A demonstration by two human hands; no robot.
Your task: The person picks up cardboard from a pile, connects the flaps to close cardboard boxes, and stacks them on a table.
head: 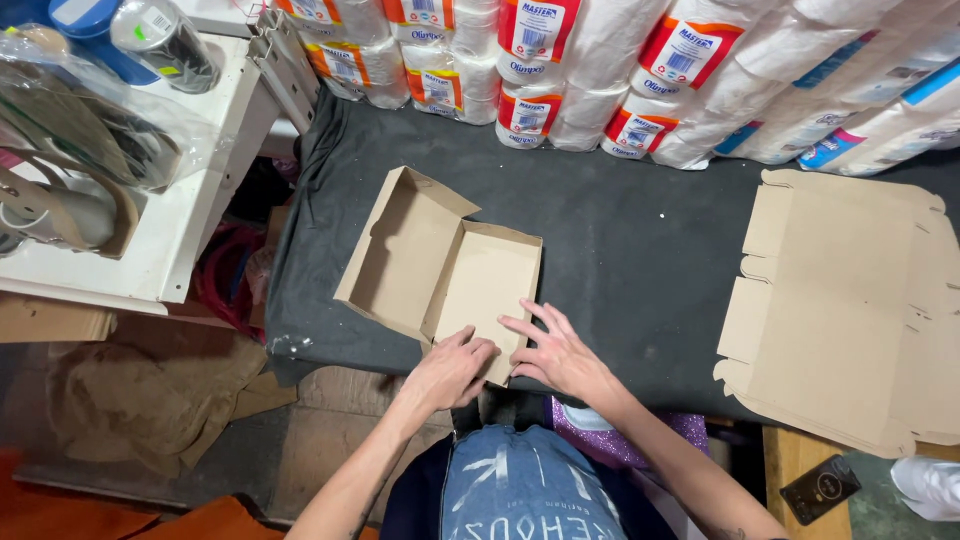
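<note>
i note the dark cloth-covered table running ahead of both hands, with stacked packs of paper rolls along its far edge, well beyond my reach. off to the right of my right hand lies a stack of flat cardboard blanks, unfolded, kept near, i judge, as stock within arm's length. directly under and ahead of my hands sits the half-folded cardboard box, open side up, its long axis running from near my hands away to the far left, lid half farthest. my left hand presses its fingers on the box's near edge, seemingly to hold the wall folded. my right hand lies flat, fingers spread, on the box floor, pinning it down. neither hand pinches anything.
</note>
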